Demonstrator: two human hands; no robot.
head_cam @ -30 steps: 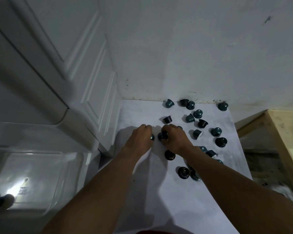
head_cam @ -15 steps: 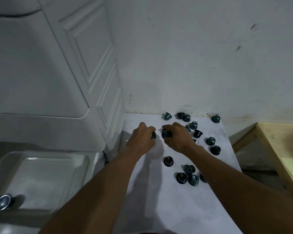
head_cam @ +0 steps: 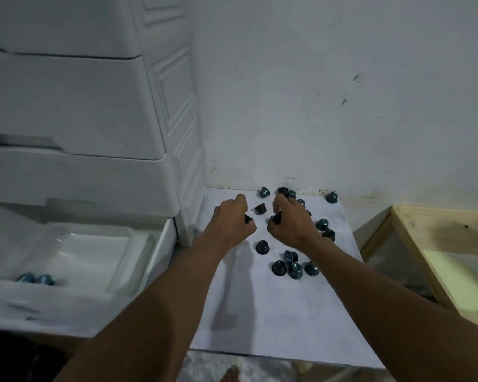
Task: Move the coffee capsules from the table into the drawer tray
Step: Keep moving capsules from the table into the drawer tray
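Several dark and teal coffee capsules [head_cam: 295, 267] lie scattered on the white table [head_cam: 273, 312] against the wall. My left hand [head_cam: 231, 223] is raised a little over the table and pinches a dark capsule [head_cam: 249, 218]. My right hand [head_cam: 291, 224] grips another dark capsule [head_cam: 277, 217] just beside it. One dark capsule [head_cam: 260, 208] sits between and behind the hands. At the left an open white drawer holds a clear tray [head_cam: 138, 244] with two teal capsules [head_cam: 36, 279] at its near left corner.
A white plastic drawer cabinet [head_cam: 94, 106] stands to the left of the table, against the wall. A pale wooden frame [head_cam: 414, 244] sits to the right. A bare foot [head_cam: 231, 376] shows on the floor below the table's front edge.
Both hands have lifted off the table, each with a capsule. The camera has tilted up and left, so more of the cabinet and the open drawer shows.
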